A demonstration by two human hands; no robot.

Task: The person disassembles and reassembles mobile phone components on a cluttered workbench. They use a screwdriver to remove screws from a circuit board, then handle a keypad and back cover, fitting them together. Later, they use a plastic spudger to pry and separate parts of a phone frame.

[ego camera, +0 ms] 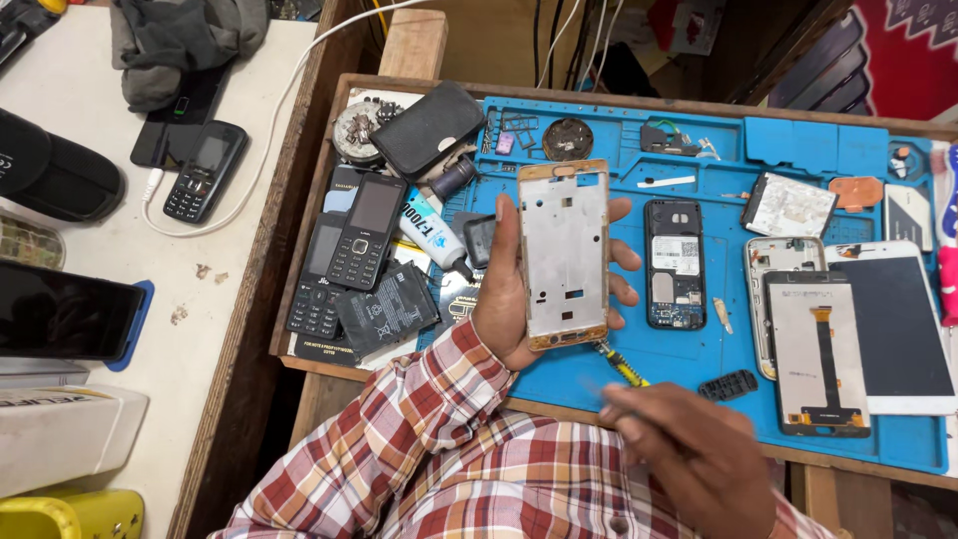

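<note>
Held upright above the blue mat [699, 339]: a bare phone frame [564, 255], pinched by its long edges in the closed left hand [509, 289]. Looked light, thin, easily bent; best gripped along the rims. Right hand [689, 454] blurred, curled around a yellow-handled tool [621, 365].

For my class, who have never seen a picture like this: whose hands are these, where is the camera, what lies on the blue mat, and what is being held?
There is one picture, taken by a camera on a person's head, looking down at their own hands. The left hand holds up a bare phone frame, silver with a gold edge. The right hand, blurred, pinches something thin; I cannot tell what. Below lies a blue work mat in a wooden tray. On the mat are an opened black phone, a screen panel with a ribbon cable and a white phone. Left of the mat lie keypad phones, a battery and a glue tube.
</note>
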